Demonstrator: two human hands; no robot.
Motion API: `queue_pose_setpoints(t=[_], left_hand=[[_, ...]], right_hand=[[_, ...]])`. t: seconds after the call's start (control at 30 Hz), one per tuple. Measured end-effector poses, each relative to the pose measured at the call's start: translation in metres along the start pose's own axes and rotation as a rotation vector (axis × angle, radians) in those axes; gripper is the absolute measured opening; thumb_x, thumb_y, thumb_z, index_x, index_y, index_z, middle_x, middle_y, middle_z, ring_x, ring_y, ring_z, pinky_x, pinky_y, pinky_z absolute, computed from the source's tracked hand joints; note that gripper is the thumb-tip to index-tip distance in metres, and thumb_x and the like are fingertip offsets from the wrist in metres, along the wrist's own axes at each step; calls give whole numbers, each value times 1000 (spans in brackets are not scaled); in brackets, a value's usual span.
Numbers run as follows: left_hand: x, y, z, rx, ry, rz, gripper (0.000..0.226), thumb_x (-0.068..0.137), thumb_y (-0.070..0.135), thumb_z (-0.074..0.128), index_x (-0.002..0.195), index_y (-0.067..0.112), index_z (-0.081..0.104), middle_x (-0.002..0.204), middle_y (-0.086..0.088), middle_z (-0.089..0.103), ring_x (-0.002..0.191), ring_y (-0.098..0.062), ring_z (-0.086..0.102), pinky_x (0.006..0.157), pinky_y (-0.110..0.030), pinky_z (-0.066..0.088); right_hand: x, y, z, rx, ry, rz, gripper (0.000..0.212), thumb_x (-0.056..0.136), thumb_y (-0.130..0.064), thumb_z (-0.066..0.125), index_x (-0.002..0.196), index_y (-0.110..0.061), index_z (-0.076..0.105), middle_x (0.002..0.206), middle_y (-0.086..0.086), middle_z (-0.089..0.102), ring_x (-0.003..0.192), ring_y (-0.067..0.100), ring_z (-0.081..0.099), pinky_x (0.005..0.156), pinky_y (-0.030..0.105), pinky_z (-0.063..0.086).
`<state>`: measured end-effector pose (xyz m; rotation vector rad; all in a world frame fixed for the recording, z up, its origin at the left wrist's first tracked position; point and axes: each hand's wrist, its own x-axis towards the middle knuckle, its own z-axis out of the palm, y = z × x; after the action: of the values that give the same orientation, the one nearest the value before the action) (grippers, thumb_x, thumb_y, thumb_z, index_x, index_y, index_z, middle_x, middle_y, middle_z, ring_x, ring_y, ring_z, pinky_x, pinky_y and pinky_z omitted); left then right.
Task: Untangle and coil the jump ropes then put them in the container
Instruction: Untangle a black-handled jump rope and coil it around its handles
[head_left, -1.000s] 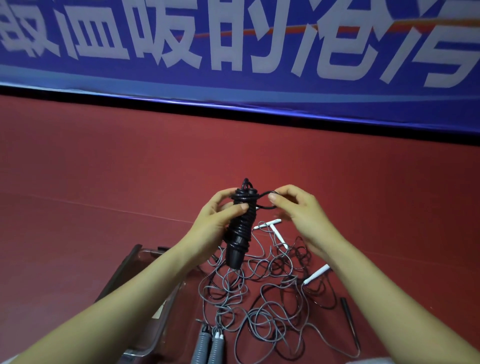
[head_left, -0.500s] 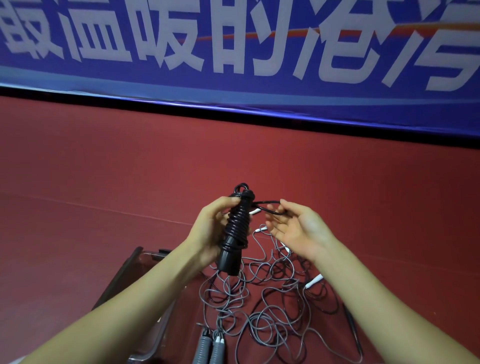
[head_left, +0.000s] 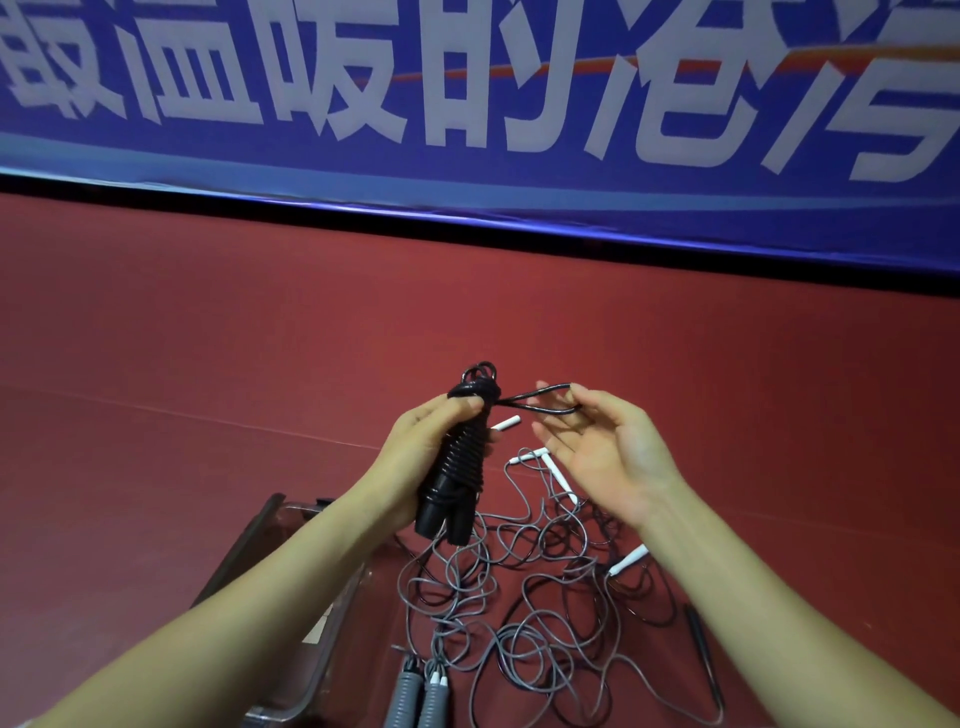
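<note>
My left hand (head_left: 423, 447) grips a black jump rope (head_left: 457, 467), its cord coiled tightly round the two black handles held together. A loose loop of black cord (head_left: 540, 402) sticks out from the top to the right. My right hand (head_left: 597, 447) is palm up with its fingertips pinching that loop. Below on the red floor lies a tangle of grey and black ropes (head_left: 524, 587) with white handles (head_left: 558, 473) and two grey handles (head_left: 418, 699). A clear container (head_left: 291, 525) sits at lower left, partly hidden by my left forearm.
A slim black handle (head_left: 696, 631) lies at the right edge of the tangle. One white handle (head_left: 506, 423) lies just beyond my hands. A blue banner (head_left: 467, 104) with large white characters runs along the back above the red floor (head_left: 208, 338).
My right hand has turned palm up and drawn the black loop out to the right. The coiled rope in my left hand has tilted slightly, both handle ends now showing.
</note>
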<state>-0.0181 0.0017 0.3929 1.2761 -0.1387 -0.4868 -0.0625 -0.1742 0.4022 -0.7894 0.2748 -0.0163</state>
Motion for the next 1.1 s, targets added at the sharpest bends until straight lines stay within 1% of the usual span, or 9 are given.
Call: queue_pose_setpoints(t=[0.2, 0.3, 0.4, 0.57, 0.67, 0.77, 0.9, 1.03, 1.1], left_hand=[[5, 3, -9, -170, -49, -46, 65, 75, 37, 65, 124, -5, 56, 82, -14, 69, 62, -19, 64, 60, -26, 52], [5, 2, -8, -119, -17, -19, 54, 81, 29, 60, 123, -4, 56, 84, -18, 66, 62, -20, 64, 61, -28, 52], [5, 1, -7, 77, 35, 114, 25, 91, 12, 60, 115, 8, 60, 96, -17, 65, 62, -17, 66, 60, -29, 53], [6, -4, -6, 330, 24, 263, 26, 87, 15, 69, 110, 26, 61, 110, 0, 67, 76, -16, 67, 71, -39, 55], [3, -5, -11, 478, 14, 317, 31, 86, 21, 72, 113, 32, 60, 112, 5, 65, 72, -20, 66, 67, -46, 56], [1, -4, -10, 415, -37, 282, 33, 87, 18, 71, 116, 27, 60, 112, 2, 67, 74, -20, 65, 67, -45, 56], [2, 0, -10, 302, -60, 208, 34, 86, 14, 68, 117, 13, 54, 110, -4, 68, 97, -19, 68, 85, -36, 54], [-2, 7, -13, 153, -156, 156, 39, 78, 20, 66, 113, 8, 54, 98, -8, 72, 97, -30, 70, 71, -36, 55], [-5, 10, -13, 163, -198, 149, 36, 78, 18, 64, 111, 7, 55, 95, -13, 73, 88, -25, 71, 66, -32, 55]], right_hand=[[3, -8, -7, 78, 56, 19, 10, 73, -14, 61, 69, -11, 52, 83, 12, 69, 98, 25, 56, 86, 37, 50], [2, -9, -6, 23, 40, -20, 10, 76, -14, 60, 69, -11, 53, 82, 10, 69, 93, 23, 57, 86, 37, 49], [-3, -4, 1, -77, -95, -78, 6, 79, -12, 56, 74, -8, 58, 105, 13, 70, 103, 24, 58, 96, 39, 47], [-7, 0, 3, -338, -260, -187, 16, 82, -12, 57, 98, -9, 59, 128, 12, 63, 125, 20, 53, 107, 40, 42], [-6, 4, 3, -439, -230, -245, 19, 80, -15, 60, 99, -12, 66, 116, 7, 68, 121, 18, 58, 100, 36, 46], [-3, 2, 2, -441, -188, -285, 26, 78, -16, 61, 104, -14, 68, 109, 3, 71, 112, 14, 63, 94, 30, 50], [-6, -6, 5, -399, -171, -298, 29, 75, -13, 63, 104, -12, 67, 98, 3, 74, 96, 11, 68, 88, 22, 52], [-6, -13, 3, -345, -56, -310, 32, 68, -7, 71, 97, -9, 59, 81, 8, 74, 78, 14, 69, 77, 22, 56], [-5, -17, -1, -521, 37, -351, 29, 71, -3, 75, 96, -11, 62, 80, 7, 74, 79, 15, 69, 81, 24, 56]])
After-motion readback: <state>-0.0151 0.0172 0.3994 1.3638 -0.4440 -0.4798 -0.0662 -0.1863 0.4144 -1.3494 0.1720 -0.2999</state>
